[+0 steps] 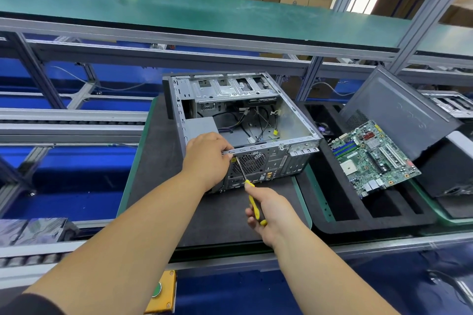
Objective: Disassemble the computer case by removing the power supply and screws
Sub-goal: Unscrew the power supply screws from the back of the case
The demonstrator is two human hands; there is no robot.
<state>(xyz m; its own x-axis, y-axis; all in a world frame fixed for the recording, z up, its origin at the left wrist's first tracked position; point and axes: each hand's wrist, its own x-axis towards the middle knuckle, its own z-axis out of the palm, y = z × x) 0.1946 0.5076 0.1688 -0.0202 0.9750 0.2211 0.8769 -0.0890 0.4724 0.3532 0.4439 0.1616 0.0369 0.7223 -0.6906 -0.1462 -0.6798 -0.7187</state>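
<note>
Right hand (266,210) is closest to the camera, low & a bit right of middle. Its fingers (252,221) are curled tight round the yellow handle of the screwdriver (247,186). Screwdriver's long axis slants up & to the left, w/ the metal tip by the top left corner of the back panel (266,163), right next to the fan grille (249,162). I can't see the screw itself; too small.

Left hand (206,156) is further up & left. It grips the top back edge of the computer case (294,123), fingers hooked over the rim, thumb side just beside the tip. So the left hand is nearer the tip.

Case lies on its side on the dark worktop (163,161), open side up, w/ the grey power supply (201,124) inside, back left corner, just past the left hand.

I think the next job is to turn the tool while the left hand keeps the case from sliding.
</note>
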